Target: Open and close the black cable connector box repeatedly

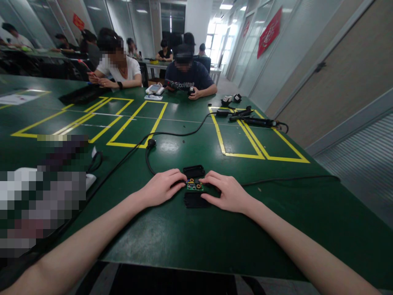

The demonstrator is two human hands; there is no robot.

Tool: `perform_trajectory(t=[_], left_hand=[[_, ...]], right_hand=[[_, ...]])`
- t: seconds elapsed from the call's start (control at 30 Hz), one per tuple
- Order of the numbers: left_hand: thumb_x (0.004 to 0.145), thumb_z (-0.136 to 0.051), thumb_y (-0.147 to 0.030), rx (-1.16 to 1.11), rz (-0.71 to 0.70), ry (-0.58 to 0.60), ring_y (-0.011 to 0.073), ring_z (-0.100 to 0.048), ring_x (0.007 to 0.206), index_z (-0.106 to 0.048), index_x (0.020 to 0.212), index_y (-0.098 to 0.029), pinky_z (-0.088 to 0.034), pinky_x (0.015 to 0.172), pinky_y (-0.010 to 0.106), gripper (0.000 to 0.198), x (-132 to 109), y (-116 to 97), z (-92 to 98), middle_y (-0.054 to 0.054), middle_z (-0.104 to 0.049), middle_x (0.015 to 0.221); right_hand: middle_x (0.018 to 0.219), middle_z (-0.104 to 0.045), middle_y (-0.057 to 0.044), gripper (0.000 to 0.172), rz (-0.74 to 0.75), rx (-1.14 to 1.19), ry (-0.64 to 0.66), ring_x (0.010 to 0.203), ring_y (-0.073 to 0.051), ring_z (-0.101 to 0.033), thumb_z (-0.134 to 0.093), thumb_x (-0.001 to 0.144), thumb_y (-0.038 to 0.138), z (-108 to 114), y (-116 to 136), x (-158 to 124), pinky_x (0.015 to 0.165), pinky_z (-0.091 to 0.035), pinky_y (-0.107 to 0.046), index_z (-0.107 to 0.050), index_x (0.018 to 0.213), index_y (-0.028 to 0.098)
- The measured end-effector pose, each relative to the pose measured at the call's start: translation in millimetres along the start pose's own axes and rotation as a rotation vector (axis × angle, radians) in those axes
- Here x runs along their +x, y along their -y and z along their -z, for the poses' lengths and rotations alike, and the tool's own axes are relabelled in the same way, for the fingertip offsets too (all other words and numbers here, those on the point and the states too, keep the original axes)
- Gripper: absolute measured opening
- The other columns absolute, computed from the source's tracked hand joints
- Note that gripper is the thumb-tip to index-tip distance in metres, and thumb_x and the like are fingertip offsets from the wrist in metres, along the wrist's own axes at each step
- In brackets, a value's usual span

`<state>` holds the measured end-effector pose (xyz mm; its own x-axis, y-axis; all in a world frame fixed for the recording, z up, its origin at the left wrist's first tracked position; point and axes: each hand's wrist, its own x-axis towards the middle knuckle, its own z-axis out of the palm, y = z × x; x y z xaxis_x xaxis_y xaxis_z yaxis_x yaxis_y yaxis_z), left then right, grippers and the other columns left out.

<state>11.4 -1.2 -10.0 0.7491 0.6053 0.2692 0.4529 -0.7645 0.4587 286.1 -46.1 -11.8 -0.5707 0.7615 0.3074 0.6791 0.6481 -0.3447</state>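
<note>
A small green circuit board [195, 186] with copper-coloured coils lies between two black plastic case halves, the far half [194, 170] and the near half [193, 200]. At the board's left edge, the thumb and fingers of my left hand [164, 186] close on it; a dark lead at that end is partly hidden by the fingers. My right hand [230, 191] has its fingers apart. Its fingertips touch the board's right end, while the thumb lies at the near case half. A black power plug [151, 143] on a cord rests beyond my left hand.
A long black cable [181, 134] crosses the green table [147, 237] toward a soldering tool [260, 122] at the far right. Yellow tape [125, 144] marks rectangles. A blurred white item [18, 188] is at left. Two people sit across, near a white meter [155, 89] and a black tray [80, 94].
</note>
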Motion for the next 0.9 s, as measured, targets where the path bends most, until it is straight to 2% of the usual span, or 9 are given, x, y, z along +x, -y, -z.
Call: perform_trajectory(t=[0.1, 0.2, 0.33, 0.47, 0.6, 0.77, 0.9], left_hand=[[0.104, -0.052, -0.026, -0.003, 0.012, 0.012, 0.0188, -0.069, 0.092, -0.066, 0.109, -0.02, -0.056, 0.082, 0.03, 0.016, -0.5, -2.6, 1.5, 0.005, -0.068, 0.106], [0.101, -0.056, -0.03, -0.016, 0.024, 0.024, 0.0185, -0.068, 0.09, -0.066, 0.111, -0.021, -0.057, 0.08, 0.031, 0.016, -1.0, -5.2, 3.2, 0.006, -0.066, 0.112], [0.095, -0.066, -0.04, -0.024, 0.024, 0.023, 0.0208, -0.069, 0.093, -0.065, 0.113, -0.021, -0.059, 0.082, 0.034, 0.026, -2.4, -7.5, 5.4, 0.008, -0.062, 0.123], [0.09, -0.073, -0.049, -0.022, 0.022, 0.031, 0.0265, -0.07, 0.104, -0.065, 0.115, -0.021, -0.06, 0.09, 0.041, 0.038, -3.8, -8.0, 6.2, 0.012, -0.058, 0.135], [0.085, -0.078, -0.053, -0.012, 0.024, 0.032, 0.0299, -0.069, 0.115, -0.064, 0.116, -0.022, -0.059, 0.097, 0.044, 0.046, -4.4, -8.0, 3.8, 0.013, -0.057, 0.141], [0.086, -0.078, -0.053, 0.031, 0.023, 0.025, 0.0322, -0.066, 0.12, -0.063, 0.118, -0.021, -0.058, 0.101, 0.048, 0.047, -3.6, -9.8, -0.4, 0.015, -0.055, 0.144], [0.091, -0.073, -0.047, 0.059, 0.007, 0.013, 0.0331, -0.063, 0.126, -0.062, 0.117, -0.02, -0.056, 0.104, 0.049, 0.039, -3.2, -10.5, -2.2, 0.016, -0.055, 0.145]], right_hand=[[0.122, -0.067, -0.011, 0.047, -0.019, -0.022, 0.022, 0.092, -0.024, -0.073, -0.071, 0.091, 0.04, 2.1, 1.2, -1.3, 0.076, -0.061, -0.036, -0.063, 0.134, 0.021], [0.139, -0.059, -0.014, 0.064, -0.043, -0.043, 0.007, 0.092, -0.024, -0.074, -0.07, 0.091, 0.04, 2.3, 0.7, -2.5, 0.076, -0.062, -0.038, -0.051, 0.15, 0.026], [0.15, -0.054, -0.015, 0.075, -0.057, -0.028, -0.012, 0.106, -0.028, -0.074, -0.069, 0.09, 0.036, 1.9, 0.2, -2.8, 0.083, -0.063, -0.042, -0.04, 0.158, 0.029], [0.148, -0.058, -0.014, 0.072, -0.089, -0.032, -0.021, 0.114, -0.031, -0.073, -0.07, 0.089, 0.037, 0.9, 1.3, -1.8, 0.089, -0.063, -0.045, -0.044, 0.156, 0.027], [0.146, -0.061, -0.013, 0.069, -0.105, -0.043, -0.036, 0.114, -0.03, -0.073, -0.07, 0.089, 0.036, -1.5, 1.7, -1.1, 0.09, -0.063, -0.044, -0.048, 0.154, 0.027], [0.143, -0.062, -0.012, 0.065, -0.117, -0.021, -0.029, 0.11, -0.028, -0.074, -0.068, 0.089, 0.033, -4.4, 1.8, -2.3, 0.088, -0.064, -0.043, -0.051, 0.151, 0.028], [0.14, -0.064, -0.012, 0.059, -0.122, -0.01, -0.013, 0.105, -0.027, -0.075, -0.065, 0.091, 0.032, -6.5, 3.8, -3.8, 0.086, -0.065, -0.042, -0.053, 0.148, 0.027]])
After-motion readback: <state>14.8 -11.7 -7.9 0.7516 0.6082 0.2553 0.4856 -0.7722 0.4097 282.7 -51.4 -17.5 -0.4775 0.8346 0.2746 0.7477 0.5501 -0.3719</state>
